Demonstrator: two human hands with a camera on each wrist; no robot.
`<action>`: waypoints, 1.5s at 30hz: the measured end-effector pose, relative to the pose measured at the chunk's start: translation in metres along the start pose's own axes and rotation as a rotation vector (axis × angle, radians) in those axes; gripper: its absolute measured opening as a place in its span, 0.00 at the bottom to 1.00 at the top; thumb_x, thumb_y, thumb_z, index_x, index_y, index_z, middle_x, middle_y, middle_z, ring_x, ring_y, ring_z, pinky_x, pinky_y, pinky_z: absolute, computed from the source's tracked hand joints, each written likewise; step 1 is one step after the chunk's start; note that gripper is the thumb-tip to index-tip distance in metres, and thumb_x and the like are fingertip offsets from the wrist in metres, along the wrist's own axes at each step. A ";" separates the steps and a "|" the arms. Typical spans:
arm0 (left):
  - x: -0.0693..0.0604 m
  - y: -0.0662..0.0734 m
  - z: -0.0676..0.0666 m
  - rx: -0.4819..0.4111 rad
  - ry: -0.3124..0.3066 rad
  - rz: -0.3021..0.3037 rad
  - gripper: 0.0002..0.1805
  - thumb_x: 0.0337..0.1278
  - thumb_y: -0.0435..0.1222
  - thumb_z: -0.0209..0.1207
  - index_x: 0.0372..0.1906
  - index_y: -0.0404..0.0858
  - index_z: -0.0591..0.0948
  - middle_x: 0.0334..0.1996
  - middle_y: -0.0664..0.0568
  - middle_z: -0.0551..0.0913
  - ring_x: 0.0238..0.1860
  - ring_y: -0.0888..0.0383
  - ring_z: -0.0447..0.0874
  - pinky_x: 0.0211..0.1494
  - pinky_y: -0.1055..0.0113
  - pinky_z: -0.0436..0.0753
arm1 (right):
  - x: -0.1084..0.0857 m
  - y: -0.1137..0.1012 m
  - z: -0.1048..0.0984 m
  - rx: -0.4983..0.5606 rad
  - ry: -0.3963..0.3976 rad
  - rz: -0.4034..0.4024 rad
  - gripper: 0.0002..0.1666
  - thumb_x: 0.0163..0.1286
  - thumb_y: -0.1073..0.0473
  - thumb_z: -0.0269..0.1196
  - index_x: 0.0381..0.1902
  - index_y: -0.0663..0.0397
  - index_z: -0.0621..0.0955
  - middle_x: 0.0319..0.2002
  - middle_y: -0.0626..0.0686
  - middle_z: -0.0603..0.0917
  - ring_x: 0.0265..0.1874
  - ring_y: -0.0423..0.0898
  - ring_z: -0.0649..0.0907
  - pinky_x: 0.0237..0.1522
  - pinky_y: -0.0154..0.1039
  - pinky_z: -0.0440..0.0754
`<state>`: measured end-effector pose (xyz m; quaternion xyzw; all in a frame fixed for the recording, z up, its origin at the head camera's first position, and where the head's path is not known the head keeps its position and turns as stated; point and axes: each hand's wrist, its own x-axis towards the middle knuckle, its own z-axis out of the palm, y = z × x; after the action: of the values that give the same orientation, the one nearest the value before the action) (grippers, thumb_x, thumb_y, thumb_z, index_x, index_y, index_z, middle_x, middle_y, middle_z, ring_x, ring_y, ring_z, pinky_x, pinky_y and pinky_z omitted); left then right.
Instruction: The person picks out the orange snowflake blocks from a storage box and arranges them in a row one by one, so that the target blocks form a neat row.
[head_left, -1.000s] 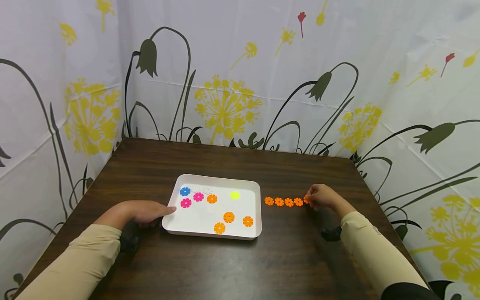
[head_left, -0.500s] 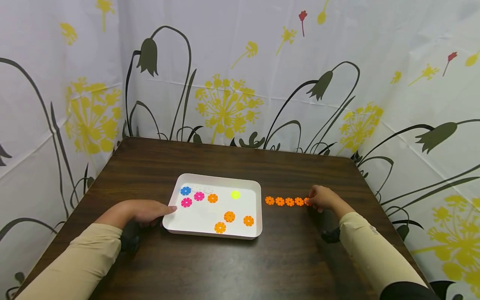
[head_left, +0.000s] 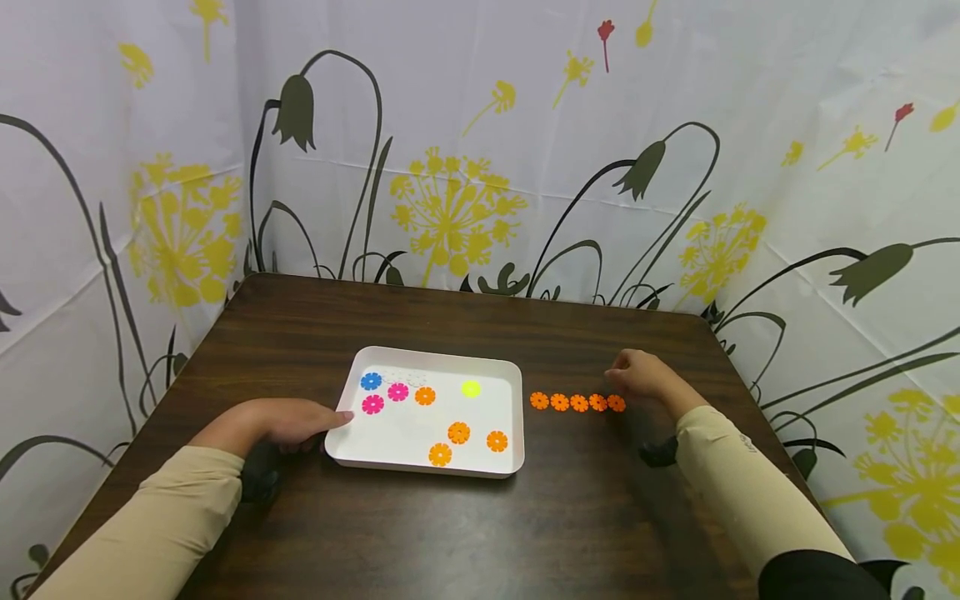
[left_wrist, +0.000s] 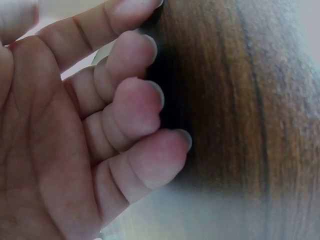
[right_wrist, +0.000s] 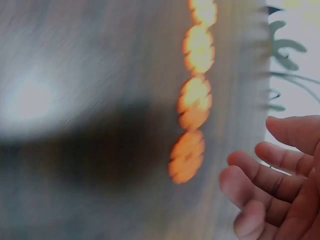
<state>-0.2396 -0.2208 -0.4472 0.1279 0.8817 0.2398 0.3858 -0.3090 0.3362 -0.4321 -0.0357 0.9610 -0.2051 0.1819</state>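
A white tray (head_left: 472, 463) lies on the table, holding several notched, flower-shaped plastic discs. My left hand (head_left: 296, 422) grips the tray's left edge, its thumb over the rim. In the left wrist view the fingers of that left hand (left_wrist: 115, 105) are bent close above the wood. Right of the tray, several orange flower discs (head_left: 578, 403) form a straight row. My right hand (head_left: 643, 373) hovers just behind the row's right end. The right wrist view shows this right hand (right_wrist: 280, 185) with loosely bent fingers holding nothing, apart from the orange discs (right_wrist: 187, 156).
Inside the tray are a blue disc (head_left: 371, 381), a pink disc (head_left: 372, 404) and another pink one, a yellow disc (head_left: 471, 389), and several orange discs (head_left: 459, 432). The dark wooden table (head_left: 450, 542) meets a flower-printed curtain (head_left: 465, 108) at the back.
My right hand has let go of the orange disc at the row's right end and moved up and back from it. The left hand and tray have stayed in place.
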 end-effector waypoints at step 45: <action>-0.002 0.000 0.002 0.010 0.010 0.009 0.32 0.69 0.61 0.42 0.48 0.37 0.79 0.31 0.47 0.76 0.31 0.53 0.75 0.36 0.60 0.78 | 0.009 -0.230 0.105 -0.197 -0.388 -0.212 0.11 0.62 0.53 0.70 0.38 0.44 0.78 0.31 0.51 0.80 0.28 0.49 0.81 0.33 0.38 0.83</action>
<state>-0.2372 -0.2213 -0.4469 0.1325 0.8842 0.2377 0.3796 -0.2806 0.0850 -0.4305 -0.1926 0.9143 -0.1177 0.3363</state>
